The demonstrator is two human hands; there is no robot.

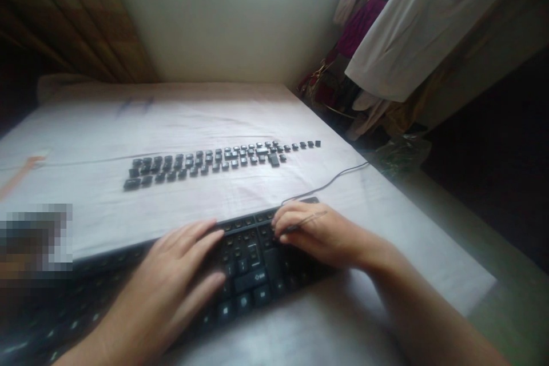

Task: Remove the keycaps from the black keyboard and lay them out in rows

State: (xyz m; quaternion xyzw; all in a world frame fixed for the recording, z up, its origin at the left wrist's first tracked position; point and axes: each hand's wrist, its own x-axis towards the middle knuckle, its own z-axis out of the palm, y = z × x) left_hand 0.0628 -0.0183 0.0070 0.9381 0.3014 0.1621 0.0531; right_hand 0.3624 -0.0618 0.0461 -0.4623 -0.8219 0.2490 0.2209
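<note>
We note the black plastic keyboard (274, 266) under both hands: left hand (184, 266), fingers spread; right hand (315, 231) pinching a thin dark tool (303, 221). Weak bracing could skid the keyboard into black plastic keycaps (234, 155) beyond it.

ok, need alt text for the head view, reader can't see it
A right hand holds a thin tool over a black keyboard with some keycaps missing, while the left hand lies across it. Beyond, loose black keycaps sit in rows on a pale cloth.
</note>
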